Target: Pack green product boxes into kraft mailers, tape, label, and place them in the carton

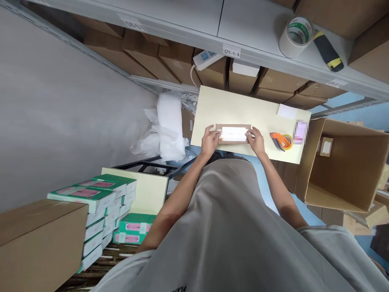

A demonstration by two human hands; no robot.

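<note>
Cream tabletop (243,106), brown packet (233,142) lying crosswise

Packet: flat by the tabletop's near edge, long axis left to right, between both hands, neither nearer.
Left hand (209,142), left end; right hand (257,142), right end: fingers part-curled; pinching or merely pressing, cannot tell.
White label (234,134): atop packet, fingertips at both ends.

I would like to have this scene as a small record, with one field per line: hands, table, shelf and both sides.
Left hand: at the left end of the white label
Right hand: at the label's right end
Under label: brown package
Table: package, orange dispenser
Shelf: tape roll, black-yellow tool
Left side: white wrap, stacked green boxes
Right side: open carton
</note>
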